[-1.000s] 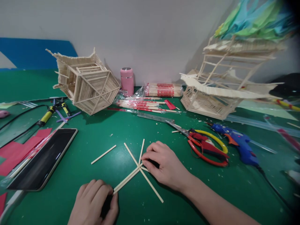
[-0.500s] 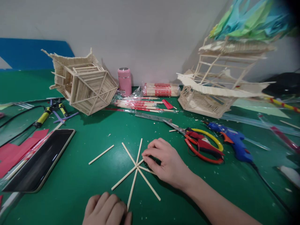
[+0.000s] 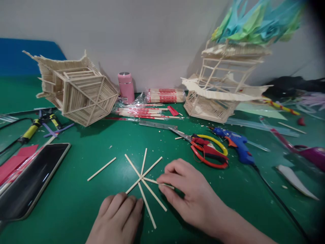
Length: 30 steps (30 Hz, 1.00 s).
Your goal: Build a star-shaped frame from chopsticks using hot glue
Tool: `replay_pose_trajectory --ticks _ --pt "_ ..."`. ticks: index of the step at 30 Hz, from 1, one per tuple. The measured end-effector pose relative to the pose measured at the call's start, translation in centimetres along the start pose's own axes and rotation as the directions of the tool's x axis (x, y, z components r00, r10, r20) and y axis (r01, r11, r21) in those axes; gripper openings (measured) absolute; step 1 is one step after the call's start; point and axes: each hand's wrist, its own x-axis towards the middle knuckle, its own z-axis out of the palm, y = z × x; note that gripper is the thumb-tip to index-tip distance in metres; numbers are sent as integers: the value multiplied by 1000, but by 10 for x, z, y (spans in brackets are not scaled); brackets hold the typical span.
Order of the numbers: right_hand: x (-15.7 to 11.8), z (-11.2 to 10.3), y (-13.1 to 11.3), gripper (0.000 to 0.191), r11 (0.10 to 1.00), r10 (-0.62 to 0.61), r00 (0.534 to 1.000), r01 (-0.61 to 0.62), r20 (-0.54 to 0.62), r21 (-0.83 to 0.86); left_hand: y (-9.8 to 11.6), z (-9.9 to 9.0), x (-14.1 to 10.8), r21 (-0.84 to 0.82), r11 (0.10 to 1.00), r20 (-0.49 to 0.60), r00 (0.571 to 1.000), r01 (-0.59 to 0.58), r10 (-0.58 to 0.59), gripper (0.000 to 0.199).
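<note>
Several thin pale wooden sticks [image 3: 154,200] lie crossed like a star on the green tabletop. My right hand [image 3: 189,193] pinches the stick pointing right between thumb and index finger, and its end pokes out past the fingertips. Down at the lower left, my left hand [image 3: 118,215] has its fingers curled over the near end of the long diagonal stick [image 3: 134,185]; the fingertips and that end are hidden. Apart from the star, a loose wooden stick [image 3: 101,168] rests to the left.
Red-handled scissors [image 3: 209,150] and a blue glue gun [image 3: 235,144] lie right. A phone [image 3: 35,179] is left. Behind stand two stick-built models [image 3: 83,98] [image 3: 220,98], a pink flask [image 3: 126,88] and packed chopsticks [image 3: 165,96].
My right hand has shifted from the upper-right diagonal stick to the right-pointing one. My left hand has left the lower stick, which has swung right. The whole view has turned slightly right.
</note>
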Motion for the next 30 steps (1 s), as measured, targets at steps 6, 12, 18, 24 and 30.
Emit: replay_pose_trajectory --ticks 6,12,18,24,30 --pt "-39 24 -16 16 996 5 987 -19 -158 -87 -10 -1 14 8 988 57 987 -153 152 30" --pt "-47 38 -18 28 985 80 965 -114 -248 -127 -2 6 27 -61 989 -90 987 -138 132 40" --pt "-51 38 -15 24 973 165 967 -192 -194 -131 1 12 31 -41 989 -210 969 -139 128 45" --pt "-51 38 -13 23 968 187 970 -209 -157 -139 -5 10 33 -17 982 -201 963 -186 179 39" --pt "-48 37 -13 21 966 195 969 -216 -150 -139 -9 10 32 -11 983 -209 962 -183 177 39"
